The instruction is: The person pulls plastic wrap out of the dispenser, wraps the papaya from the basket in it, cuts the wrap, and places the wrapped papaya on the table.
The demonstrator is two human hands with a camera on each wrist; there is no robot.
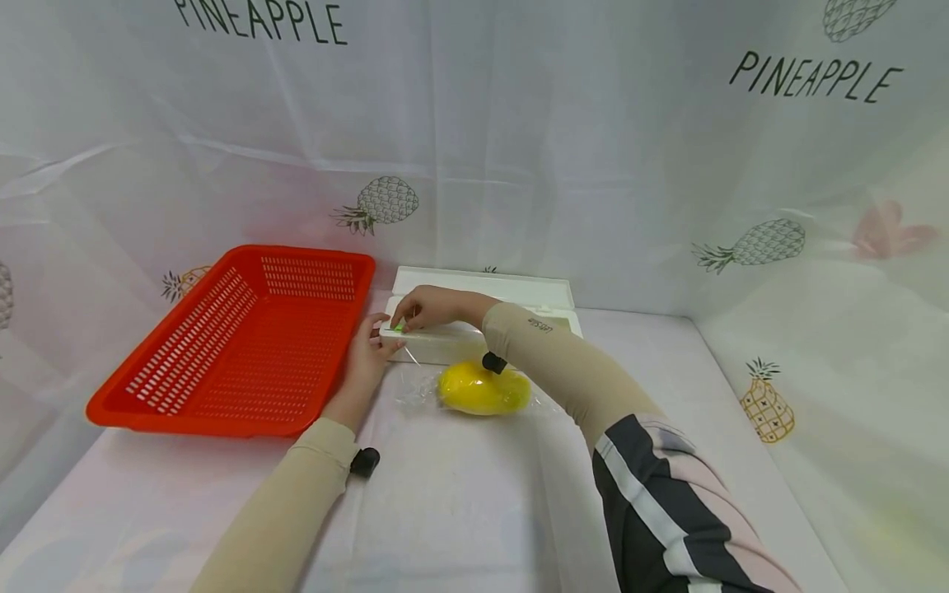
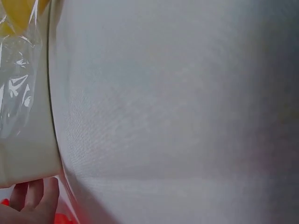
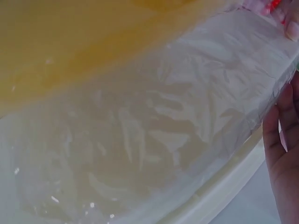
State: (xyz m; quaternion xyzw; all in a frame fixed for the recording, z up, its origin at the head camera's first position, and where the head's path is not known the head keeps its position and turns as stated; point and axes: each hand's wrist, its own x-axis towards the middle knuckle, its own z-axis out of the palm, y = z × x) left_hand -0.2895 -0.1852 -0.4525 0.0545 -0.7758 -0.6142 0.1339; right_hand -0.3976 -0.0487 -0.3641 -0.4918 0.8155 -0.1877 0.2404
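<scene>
Near the surface's back edge, the right hand pinches the green slider on the white wrap dispenser; the left hand steadies its end with relaxed fingers. The wrapped yellow fruit lies just in front.

the basket is lying left of the dispenser box on the table. my left hand and right hand are meeting at the box's left end; the wrapped fruit is sitting just before it.
</scene>
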